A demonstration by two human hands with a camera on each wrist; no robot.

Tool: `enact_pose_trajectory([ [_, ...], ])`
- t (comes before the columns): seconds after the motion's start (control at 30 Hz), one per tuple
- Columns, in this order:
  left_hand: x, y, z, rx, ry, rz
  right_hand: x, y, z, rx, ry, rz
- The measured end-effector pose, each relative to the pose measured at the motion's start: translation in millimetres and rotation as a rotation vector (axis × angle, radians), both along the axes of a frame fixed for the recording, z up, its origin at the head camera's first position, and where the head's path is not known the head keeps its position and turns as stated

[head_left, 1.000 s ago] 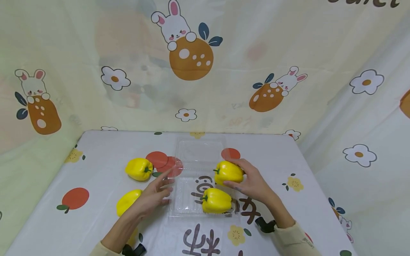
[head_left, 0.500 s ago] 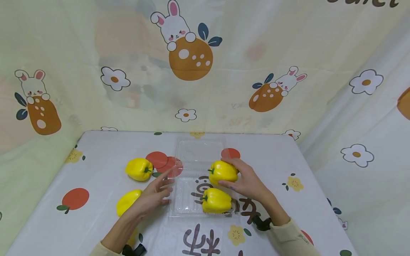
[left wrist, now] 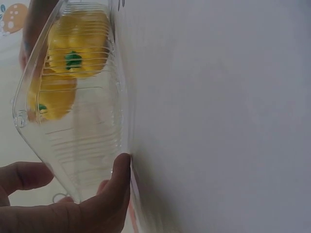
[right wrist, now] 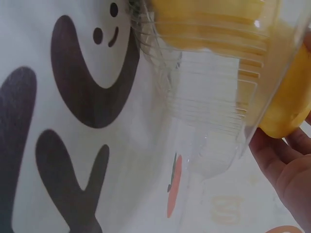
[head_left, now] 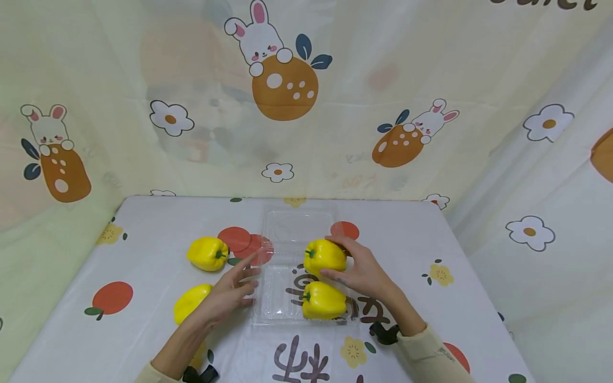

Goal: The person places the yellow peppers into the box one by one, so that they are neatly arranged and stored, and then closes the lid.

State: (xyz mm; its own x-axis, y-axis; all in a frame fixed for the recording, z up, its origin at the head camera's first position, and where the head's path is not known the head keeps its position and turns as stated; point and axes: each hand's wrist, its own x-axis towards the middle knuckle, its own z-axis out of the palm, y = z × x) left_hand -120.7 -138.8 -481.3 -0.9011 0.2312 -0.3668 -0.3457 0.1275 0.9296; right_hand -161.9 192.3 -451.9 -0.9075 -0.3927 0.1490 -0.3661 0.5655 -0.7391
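Observation:
In the head view, my right hand [head_left: 360, 270] grips a yellow bell pepper [head_left: 324, 256] over the far right part of a clear plastic clamshell box [head_left: 278, 298]. Another yellow bell pepper [head_left: 323, 300] lies in the box at its near right, its green stem facing left. My left hand [head_left: 233, 292] is at the box's left side with fingers extended; in the left wrist view its fingertips touch the clear wall. Through that wall both peppers show yellow. The right wrist view has the gripped pepper [right wrist: 286, 104] outside the box wall, partly cut off by the frame.
Left of the box, a yellow bell pepper [head_left: 208, 254] lies on the printed tablecloth [head_left: 158, 229]. A second yellow pepper [head_left: 191, 302] is partly hidden behind my left hand. The box's clear lid [head_left: 300, 223] lies folded back toward the rear. A patterned curtain hangs behind the table.
My right hand has moved left with the gripped pepper, bringing it further over the box. The left hand and the other peppers have stayed in place.

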Motion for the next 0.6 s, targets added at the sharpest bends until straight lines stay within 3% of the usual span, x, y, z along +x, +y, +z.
enact_pose_trajectory([
  [0.3,-0.5,-1.0,-0.5,0.01,0.001,-0.004,-1.7,-0.1,-6.1,-0.018,-0.029,0.006],
  [0.6,-0.6,-1.2,0.2,0.005,-0.005,-0.002,-0.4,0.7,-5.2,0.048,-0.038,0.005],
])
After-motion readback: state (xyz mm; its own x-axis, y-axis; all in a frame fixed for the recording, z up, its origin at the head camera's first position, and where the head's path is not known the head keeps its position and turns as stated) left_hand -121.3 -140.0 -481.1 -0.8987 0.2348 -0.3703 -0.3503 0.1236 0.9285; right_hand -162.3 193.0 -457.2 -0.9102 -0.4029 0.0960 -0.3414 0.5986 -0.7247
